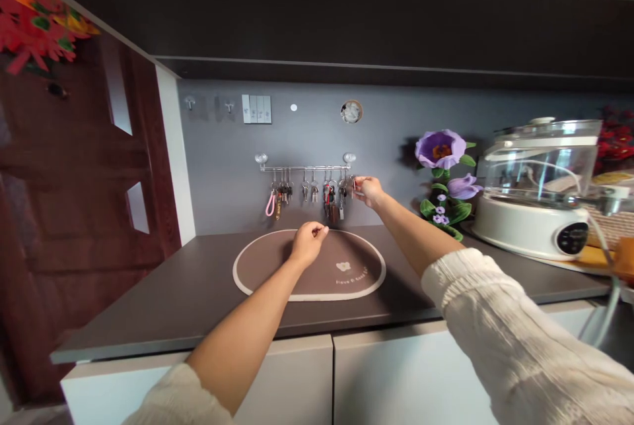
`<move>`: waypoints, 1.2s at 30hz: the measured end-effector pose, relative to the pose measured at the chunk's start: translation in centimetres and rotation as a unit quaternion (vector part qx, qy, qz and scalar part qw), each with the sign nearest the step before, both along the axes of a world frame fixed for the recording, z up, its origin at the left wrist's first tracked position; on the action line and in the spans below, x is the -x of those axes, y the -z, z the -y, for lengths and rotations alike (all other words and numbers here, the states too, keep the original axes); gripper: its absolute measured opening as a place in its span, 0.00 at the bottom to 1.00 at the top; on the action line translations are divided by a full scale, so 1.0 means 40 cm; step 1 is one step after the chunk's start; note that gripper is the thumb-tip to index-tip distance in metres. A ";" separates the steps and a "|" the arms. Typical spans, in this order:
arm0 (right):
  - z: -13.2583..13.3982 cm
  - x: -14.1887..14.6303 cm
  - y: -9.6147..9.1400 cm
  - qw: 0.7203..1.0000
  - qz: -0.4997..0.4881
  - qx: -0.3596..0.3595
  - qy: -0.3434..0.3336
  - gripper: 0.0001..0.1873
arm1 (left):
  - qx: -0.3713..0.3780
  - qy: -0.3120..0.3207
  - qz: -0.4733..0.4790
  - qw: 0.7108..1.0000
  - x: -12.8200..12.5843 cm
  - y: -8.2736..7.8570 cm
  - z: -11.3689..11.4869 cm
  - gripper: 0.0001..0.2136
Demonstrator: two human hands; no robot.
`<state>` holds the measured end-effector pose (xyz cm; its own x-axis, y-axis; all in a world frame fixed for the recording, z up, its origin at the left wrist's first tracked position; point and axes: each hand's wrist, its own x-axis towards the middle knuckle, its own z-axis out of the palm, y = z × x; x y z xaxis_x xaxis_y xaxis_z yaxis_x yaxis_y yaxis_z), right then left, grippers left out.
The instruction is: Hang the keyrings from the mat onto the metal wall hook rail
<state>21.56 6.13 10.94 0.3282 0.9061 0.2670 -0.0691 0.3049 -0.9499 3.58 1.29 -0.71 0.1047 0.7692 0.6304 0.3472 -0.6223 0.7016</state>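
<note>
On the grey wall a clear hook rail (307, 168) carries several bunches of keys (286, 193), among them one with a pink strap (270, 203). My right hand (369, 191) is at the rail's right end, its fingertips pinched on a key ring (353, 183) that is partly hidden by the fingers. Lower and to the left, my left hand (308, 244) hovers over a brown oval mat (267, 260) with a pale rim. Its fingers are curled closed, and whatever may be between them is too small to make out.
Right of the rail stand purple knitted flowers (440, 149) and a white appliance with a clear chamber (529, 220). A dark shelf (347, 29) overhangs the counter (178, 299). Wall switches (257, 109) and small hooks (189, 103) sit at upper left, near a reddish-brown door (74, 214).
</note>
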 end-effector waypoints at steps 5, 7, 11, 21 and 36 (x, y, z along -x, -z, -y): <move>-0.032 0.009 -0.008 1.000 -0.014 0.022 0.008 0.06 | -0.014 -0.006 -0.011 1.000 0.000 0.002 -0.003 0.10; -0.046 0.009 -0.010 1.000 -0.012 0.022 0.006 0.06 | -0.016 -0.008 -0.011 1.000 0.000 0.001 -0.002 0.10; -0.069 0.005 -0.005 0.999 -0.006 0.031 0.013 0.05 | -0.012 -0.010 -0.006 1.000 0.000 -0.001 0.000 0.10; -0.084 -0.008 0.039 1.000 0.017 0.016 0.012 0.10 | -0.008 -0.012 -0.011 1.000 0.003 -0.001 -0.001 0.09; -0.029 -0.038 0.101 0.998 0.004 0.051 0.047 0.05 | -0.009 -0.027 0.008 1.000 0.015 0.008 -0.019 0.09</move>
